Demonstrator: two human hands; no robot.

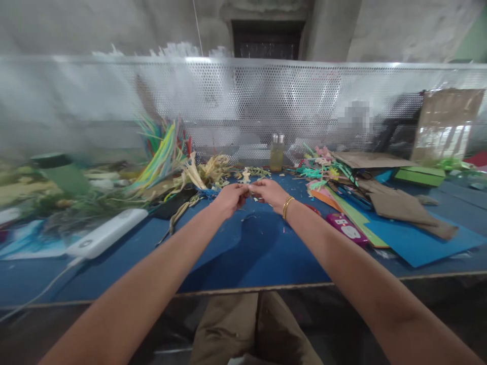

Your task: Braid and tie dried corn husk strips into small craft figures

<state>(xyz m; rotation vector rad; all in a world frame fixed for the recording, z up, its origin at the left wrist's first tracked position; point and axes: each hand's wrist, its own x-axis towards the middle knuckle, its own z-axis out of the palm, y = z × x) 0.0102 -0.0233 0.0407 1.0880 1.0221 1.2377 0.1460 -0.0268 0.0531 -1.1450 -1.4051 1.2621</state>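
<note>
Both my arms reach out over a blue-covered table [243, 253]. My left hand [229, 198] and my right hand [268, 192] meet at the middle, fingers pinched together on a small pale strip [249, 189] between them. What the strip is made of is too small to tell; it looks like dried leaf or straw. A gold bracelet [286, 206] sits on my right wrist. Just behind the hands lies a heap of dried straw-like leaves [207, 172].
A bundle of coloured strips [162, 152] stands at the back left. A small glass bottle [277, 152] is behind the hands. A white power bank [106, 233] with a cable lies left. Coloured paper sheets [411, 238], paper flowers and a pink object [346, 226] lie right. A perforated metal screen [266, 101] backs the table.
</note>
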